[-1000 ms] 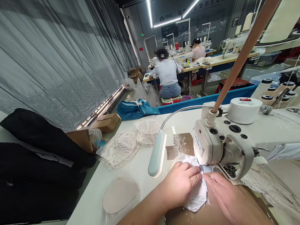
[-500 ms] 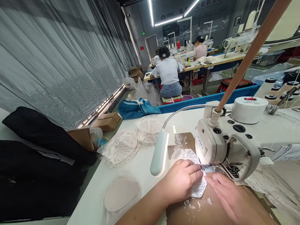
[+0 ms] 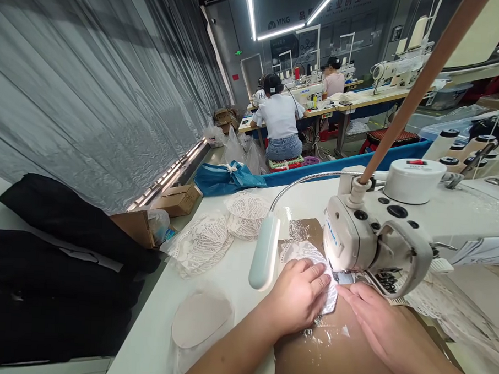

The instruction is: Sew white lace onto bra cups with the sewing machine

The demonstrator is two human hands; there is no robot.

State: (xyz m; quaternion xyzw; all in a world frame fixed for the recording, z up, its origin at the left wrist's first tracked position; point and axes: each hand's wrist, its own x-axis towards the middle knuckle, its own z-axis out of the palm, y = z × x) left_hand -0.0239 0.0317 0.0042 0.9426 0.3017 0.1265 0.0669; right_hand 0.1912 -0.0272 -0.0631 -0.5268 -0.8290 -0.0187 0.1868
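Observation:
A white lace piece (image 3: 330, 302) lies under the needle area of the white sewing machine (image 3: 349, 235), on a brown sheet (image 3: 333, 356). Spread over the lace, my left hand (image 3: 300, 294) presses it flat with its fingers extended. My right hand (image 3: 370, 311) rests at the lace's right edge, fingers stretched towards the presser foot; its fingertips touch the edge. The needle itself is too small to make out.
A pale green lamp (image 3: 265, 251) hangs left of the machine head. Lace cups (image 3: 203, 240) and a beige oval pad (image 3: 202, 320) lie on the left of the white table (image 3: 152, 337). Thread cones (image 3: 443, 146) stand at right. A person (image 3: 279, 116) sits ahead.
The lace has shifted slightly up and left, away from me, with my left hand on it. My right hand has moved a little left along the edge.

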